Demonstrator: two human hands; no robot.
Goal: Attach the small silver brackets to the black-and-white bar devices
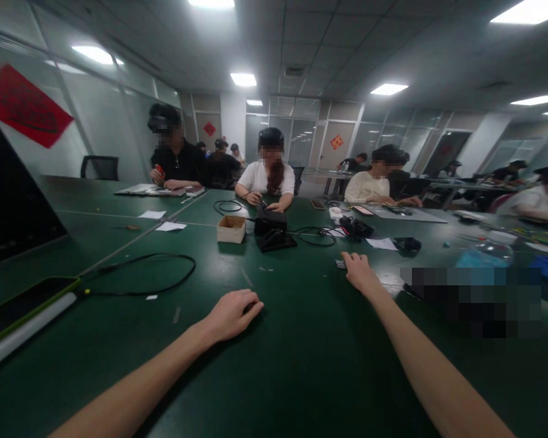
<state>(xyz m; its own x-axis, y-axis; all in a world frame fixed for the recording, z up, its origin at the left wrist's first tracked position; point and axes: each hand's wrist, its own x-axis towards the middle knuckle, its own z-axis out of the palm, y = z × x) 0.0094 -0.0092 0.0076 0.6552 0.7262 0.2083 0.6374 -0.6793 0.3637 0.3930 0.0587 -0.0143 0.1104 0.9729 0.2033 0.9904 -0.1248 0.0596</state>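
My left hand (235,311) rests on the green tabletop (296,365), its fingers loosely bent and a small gap showing beside the thumb. I see nothing held in it. Farther out and to the right, my right hand (360,271) reaches across the table. At its fingertips is a small flat silvery-grey piece (340,264), too small to name, and the fingers seem closed on its right end. Ahead, between the hands, stand an open pale box (231,230) and a black device on a stand (271,230).
At left lie a green-edged phone-like slab (22,304) and a looped black cable (164,294); a dark screen (13,201) rises behind. A clear bottle with blue (486,255) stands at right. A person in white (270,176) sits opposite, handling something small. Other people work farther off.
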